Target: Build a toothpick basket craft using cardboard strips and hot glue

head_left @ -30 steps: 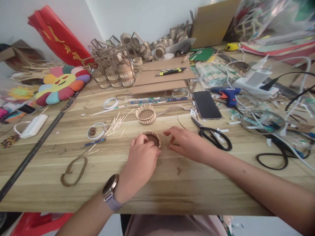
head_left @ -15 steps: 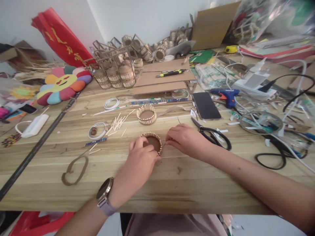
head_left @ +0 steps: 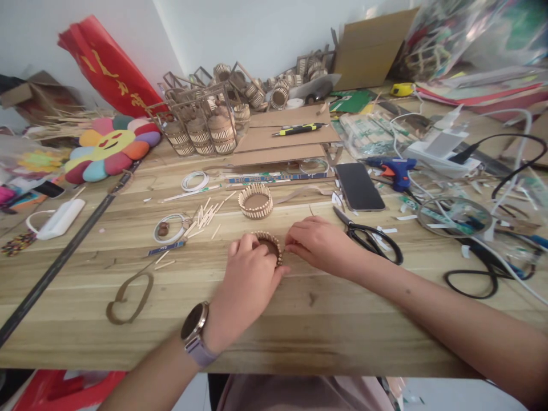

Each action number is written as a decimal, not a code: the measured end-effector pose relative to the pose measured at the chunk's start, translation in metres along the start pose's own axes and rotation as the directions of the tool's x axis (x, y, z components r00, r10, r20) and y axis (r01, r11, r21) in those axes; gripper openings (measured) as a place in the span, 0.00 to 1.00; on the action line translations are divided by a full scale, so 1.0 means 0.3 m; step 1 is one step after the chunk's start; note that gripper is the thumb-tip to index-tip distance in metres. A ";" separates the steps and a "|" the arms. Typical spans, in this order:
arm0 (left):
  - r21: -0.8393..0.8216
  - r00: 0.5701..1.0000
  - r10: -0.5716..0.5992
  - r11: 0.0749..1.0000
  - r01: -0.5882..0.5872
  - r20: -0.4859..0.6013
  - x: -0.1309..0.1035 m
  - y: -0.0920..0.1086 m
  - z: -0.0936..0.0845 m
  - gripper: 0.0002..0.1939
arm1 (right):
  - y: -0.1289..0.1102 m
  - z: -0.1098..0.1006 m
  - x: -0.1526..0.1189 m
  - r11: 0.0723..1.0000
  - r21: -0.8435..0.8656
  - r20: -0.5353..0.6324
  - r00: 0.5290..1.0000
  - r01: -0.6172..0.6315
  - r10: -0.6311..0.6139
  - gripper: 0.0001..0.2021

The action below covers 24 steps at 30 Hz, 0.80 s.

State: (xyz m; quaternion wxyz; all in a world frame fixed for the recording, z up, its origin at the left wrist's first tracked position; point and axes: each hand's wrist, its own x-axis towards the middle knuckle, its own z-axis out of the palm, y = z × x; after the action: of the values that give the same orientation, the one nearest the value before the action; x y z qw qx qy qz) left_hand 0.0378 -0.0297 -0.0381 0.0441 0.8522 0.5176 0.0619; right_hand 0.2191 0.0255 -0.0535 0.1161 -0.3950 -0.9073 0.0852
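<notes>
My left hand (head_left: 250, 274), with a watch on its wrist, is closed around the near left side of a small round basket (head_left: 274, 244) of short wooden sticks with a brown base. The fingers cover much of its rim and inside. Close to the basket's right side, my right hand (head_left: 314, 241) is pinched, and whatever its fingertips hold is hidden or too thin to name. Just beyond stands a second round stick basket (head_left: 256, 201). Loose short sticks (head_left: 205, 217) lie to the left of the two baskets.
Black-handled scissors (head_left: 372, 240), a phone (head_left: 359, 186) and a blue glue gun (head_left: 396, 170) lie to the right. At left are a curled brown strip (head_left: 128, 299) and a long dark bar (head_left: 64, 257). Cardboard (head_left: 286, 134) and finished stick buckets (head_left: 199, 134) stand behind.
My left hand has turned and slid a little to the right over the basket, covering more of it. My right hand has shifted slightly left, staying pinched beside the rim.
</notes>
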 end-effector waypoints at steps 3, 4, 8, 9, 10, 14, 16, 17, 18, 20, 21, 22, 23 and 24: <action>-0.016 0.999 0.034 0.999 -0.035 -0.021 0.010 0.000 0.016 0.09 | 0.003 0.000 -0.005 1.000 0.005 0.003 1.000 -0.001 0.001 0.05; -0.030 0.998 0.066 0.997 -0.066 -0.016 0.008 -0.007 0.017 0.09 | 0.002 -0.001 -0.010 1.000 0.020 0.001 1.000 0.014 -0.014 0.05; -0.050 0.982 0.180 0.983 -0.177 0.061 -0.012 -0.051 -0.008 0.11 | -0.008 0.004 -0.040 0.992 0.082 -0.010 0.995 0.098 -0.098 0.04; -0.037 0.981 0.178 0.984 -0.176 0.078 -0.017 -0.059 -0.017 0.11 | -0.011 0.007 -0.047 0.990 0.089 -0.015 0.994 0.106 -0.105 0.04; -0.020 0.981 0.169 0.986 -0.167 0.093 -0.020 -0.063 -0.026 0.11 | -0.014 0.010 -0.053 0.990 0.092 -0.021 0.994 0.107 -0.106 0.04; 0.016 0.989 0.098 0.995 -0.101 0.114 -0.012 -0.043 -0.043 0.12 | -0.022 0.018 -0.060 0.990 0.076 -0.042 0.992 0.118 -0.115 0.04; 0.022 0.992 0.072 0.997 -0.075 0.103 -0.002 -0.023 -0.034 0.13 | -0.022 0.017 -0.061 0.990 0.057 -0.054 0.990 0.130 -0.127 0.04; 0.025 0.993 0.068 0.997 -0.071 0.097 0.003 -0.014 -0.026 0.12 | -0.021 0.017 -0.062 0.990 0.045 -0.062 0.989 0.136 -0.133 0.04; 0.028 0.993 0.069 0.997 -0.072 0.091 0.006 -0.007 -0.016 0.10 | -0.020 0.018 -0.064 0.989 0.032 -0.073 0.988 0.141 -0.139 0.04; 0.025 0.995 0.076 0.997 -0.078 0.071 0.010 0.000 0.003 0.08 | -0.017 0.023 -0.067 0.988 0.000 -0.095 0.983 0.158 -0.157 0.04; 0.021 0.995 0.078 0.997 -0.079 0.058 0.010 0.000 0.012 0.08 | -0.016 0.027 -0.068 0.986 -0.021 -0.108 0.980 0.166 -0.167 0.04; 0.017 0.996 0.079 0.997 -0.079 0.046 0.009 0.000 0.020 0.08 | -0.014 0.033 -0.069 0.984 -0.046 -0.122 0.977 0.173 -0.177 0.04; 0.016 0.996 0.078 0.997 -0.078 0.034 0.008 -0.001 0.026 0.09 | -0.013 0.039 -0.068 0.981 -0.075 -0.137 0.973 0.178 -0.187 0.05; 0.015 0.997 0.076 0.997 -0.076 0.024 0.008 -0.001 0.030 0.10 | -0.012 0.045 -0.066 0.978 -0.105 -0.153 0.969 0.180 -0.195 0.05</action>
State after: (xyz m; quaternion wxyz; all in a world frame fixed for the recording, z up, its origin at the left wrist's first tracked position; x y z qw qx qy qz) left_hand 0.0398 -0.0276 -0.0469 0.0408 0.8724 0.4847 0.0494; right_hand 0.2257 0.0075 -0.0684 0.1790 -0.3179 -0.9311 0.0003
